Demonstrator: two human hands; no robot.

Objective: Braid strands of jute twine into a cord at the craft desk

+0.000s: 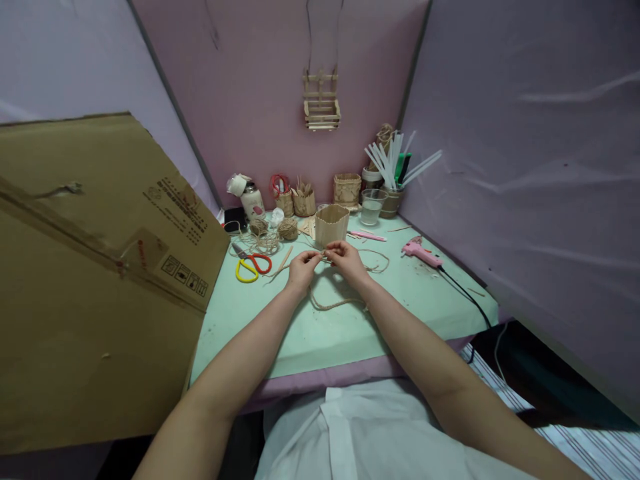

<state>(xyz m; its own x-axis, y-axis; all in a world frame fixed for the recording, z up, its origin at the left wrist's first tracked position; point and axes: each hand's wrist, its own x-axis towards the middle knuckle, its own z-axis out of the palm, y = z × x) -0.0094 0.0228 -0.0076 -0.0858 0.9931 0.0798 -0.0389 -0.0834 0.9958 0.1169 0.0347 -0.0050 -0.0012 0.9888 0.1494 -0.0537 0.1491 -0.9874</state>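
Observation:
My left hand [303,271] and my right hand [346,260] meet over the middle of the table, fingertips pinched close together. Both grip a length of braided twine [333,307], which loops down onto the cloth between my forearms and out to the right. Just behind my fingers stands a cup made of wooden sticks [331,225], upright with its wavy rim up. To the left of my left hand lie a thin wooden stick [286,257] and scissors [253,264] with red and yellow handles.
A pink glue gun [423,253] with a black cord lies at right. Twine balls [287,230], a plastic cup of liquid [371,208] and a pot of white glue sticks [392,200] line the back. A large cardboard box [100,287] stands at left.

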